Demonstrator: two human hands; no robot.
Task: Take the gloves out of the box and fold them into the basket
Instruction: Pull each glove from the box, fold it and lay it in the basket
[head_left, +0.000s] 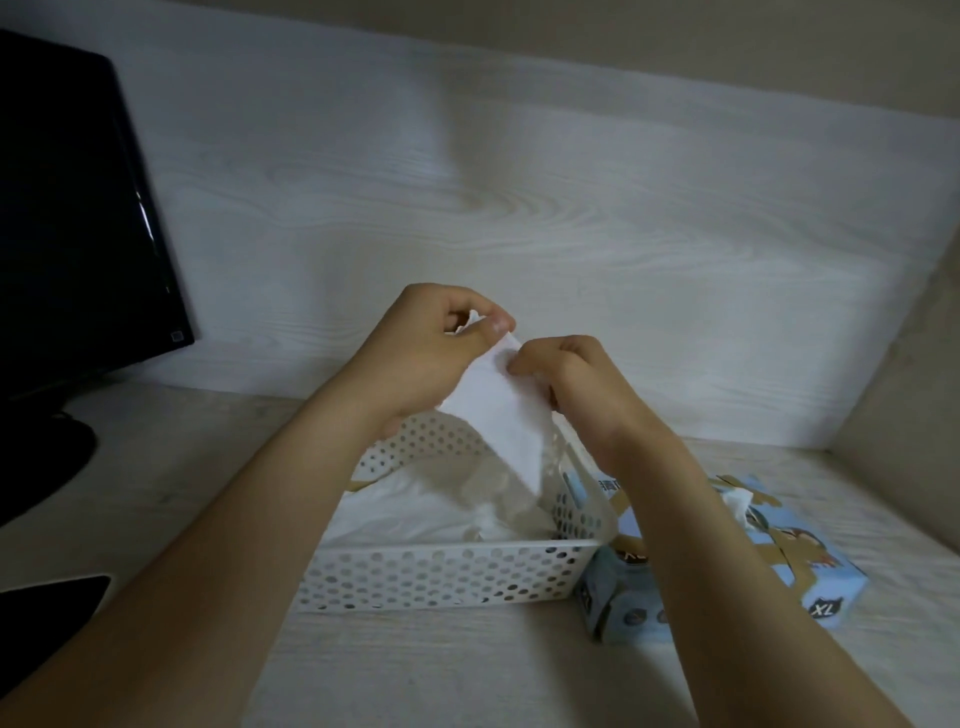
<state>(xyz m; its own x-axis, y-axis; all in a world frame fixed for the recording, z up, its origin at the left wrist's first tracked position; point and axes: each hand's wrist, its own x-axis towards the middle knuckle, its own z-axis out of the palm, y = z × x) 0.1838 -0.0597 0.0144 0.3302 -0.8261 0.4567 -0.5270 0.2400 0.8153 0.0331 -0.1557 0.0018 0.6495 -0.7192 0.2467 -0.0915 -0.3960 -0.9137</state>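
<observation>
A thin white glove (506, 415) hangs in the air above the white perforated basket (447, 574). My left hand (426, 353) pinches its top edge between thumb and fingers. My right hand (576, 384) grips the same glove just to the right. The glove's lower end droops down into the basket, where several white gloves (415, 512) lie in a pile. To the basket's right lies the light blue glove box (810, 587), marked XL, with a white glove (737, 501) poking out of its top slot. My right forearm crosses over part of the box.
A black monitor (78, 208) stands at the left, its base (41, 457) on the pale wood desk. A dark phone-like slab (52, 597) lies at the front left edge. A wood-grain wall panel rises behind the basket, and a side wall closes the right.
</observation>
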